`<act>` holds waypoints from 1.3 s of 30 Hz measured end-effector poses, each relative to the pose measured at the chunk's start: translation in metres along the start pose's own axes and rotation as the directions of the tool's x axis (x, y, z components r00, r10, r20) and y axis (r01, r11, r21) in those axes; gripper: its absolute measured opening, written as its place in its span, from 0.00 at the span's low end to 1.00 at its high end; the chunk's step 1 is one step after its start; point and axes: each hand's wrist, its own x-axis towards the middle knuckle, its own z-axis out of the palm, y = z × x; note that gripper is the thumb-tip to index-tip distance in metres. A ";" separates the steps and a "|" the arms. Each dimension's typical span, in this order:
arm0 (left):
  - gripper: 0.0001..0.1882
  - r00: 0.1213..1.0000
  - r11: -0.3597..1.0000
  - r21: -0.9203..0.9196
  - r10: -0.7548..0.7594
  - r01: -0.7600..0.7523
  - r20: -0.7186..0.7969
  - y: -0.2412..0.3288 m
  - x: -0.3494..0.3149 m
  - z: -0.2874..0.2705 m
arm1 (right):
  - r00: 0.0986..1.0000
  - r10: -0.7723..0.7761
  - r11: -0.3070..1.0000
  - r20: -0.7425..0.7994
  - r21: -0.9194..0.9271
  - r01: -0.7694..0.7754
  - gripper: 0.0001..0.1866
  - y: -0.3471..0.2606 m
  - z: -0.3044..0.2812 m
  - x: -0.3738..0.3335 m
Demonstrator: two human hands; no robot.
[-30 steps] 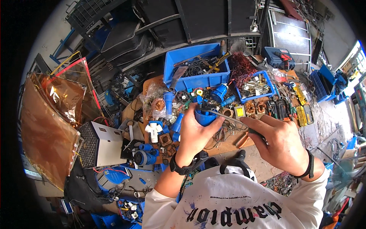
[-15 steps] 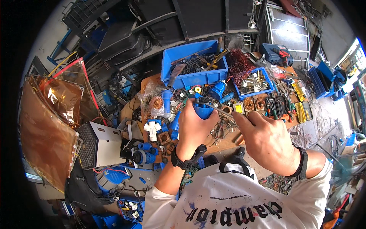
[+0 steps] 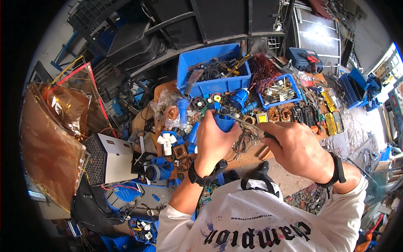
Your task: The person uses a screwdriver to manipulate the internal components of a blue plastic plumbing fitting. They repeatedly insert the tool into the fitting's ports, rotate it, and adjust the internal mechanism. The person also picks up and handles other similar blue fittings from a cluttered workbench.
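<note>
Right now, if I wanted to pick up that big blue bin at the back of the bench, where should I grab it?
Probably grip the blue bin by its two short end walls, coming from above, one hand each side. Its top is open and its rim is clear, while tools and wires fill the inside and clutter crowds its front wall.

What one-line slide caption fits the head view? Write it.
Left hand grips a blue plug; right hand works a screwdriver into it.

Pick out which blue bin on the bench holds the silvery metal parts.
The smaller blue bin, right of the large blue bin. It holds pale metal pieces, while the large one holds dark tools and cables.
</note>
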 end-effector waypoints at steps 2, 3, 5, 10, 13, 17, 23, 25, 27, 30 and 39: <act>0.25 0.999 0.999 0.009 -0.040 0.040 0.020 0.003 0.004 0.000 | 0.999 0.043 0.998 -0.004 0.042 -0.043 0.15 0.000 0.000 0.003; 0.25 0.998 0.999 0.011 -0.046 0.045 0.033 0.003 0.006 0.000 | 0.999 0.030 1.000 -0.018 0.009 -0.030 0.15 0.003 0.002 0.004; 0.26 0.997 0.998 0.017 -0.059 0.058 0.054 -0.003 0.009 0.002 | 0.999 -0.002 0.998 -0.045 -0.058 -0.001 0.16 0.009 0.009 0.009; 0.25 0.998 0.985 -0.172 0.002 0.009 0.067 -0.015 0.005 0.003 | 0.994 -0.076 0.989 -0.083 -0.131 0.065 0.16 0.014 0.007 0.002; 0.24 0.991 0.957 -0.288 0.003 0.036 0.131 -0.017 0.005 0.000 | 0.988 -0.105 0.989 -0.113 -0.116 0.092 0.16 0.016 0.003 -0.002; 0.22 0.975 0.875 -0.468 -0.022 0.127 0.223 -0.009 0.002 -0.011 | 0.987 -0.106 0.993 -0.123 -0.069 0.098 0.16 0.013 -0.007 -0.004; 0.24 0.983 0.916 -0.401 0.090 -0.018 0.161 -0.003 0.005 -0.020 | 0.986 -0.086 0.996 -0.139 -0.039 0.081 0.17 0.002 -0.028 -0.011; 0.24 0.986 0.920 -0.387 0.118 -0.063 0.120 0.000 0.004 -0.020 | 0.988 -0.092 0.995 -0.125 -0.041 0.088 0.18 -0.001 -0.032 -0.011; 0.23 0.986 0.923 -0.379 0.121 -0.069 0.115 0.003 0.004 -0.020 | 0.990 -0.100 0.994 -0.096 -0.047 0.095 0.18 -0.002 -0.035 -0.011; 0.23 0.985 0.925 -0.380 0.092 -0.029 0.147 0.005 0.003 -0.021 | 0.994 -0.085 0.991 -0.074 -0.109 0.076 0.17 -0.007 -0.037 -0.011; 0.22 0.991 0.950 -0.306 0.096 -0.063 0.092 0.008 0.000 -0.019 | 0.991 -0.115 0.953 -0.073 -0.289 0.090 0.22 -0.016 -0.038 -0.013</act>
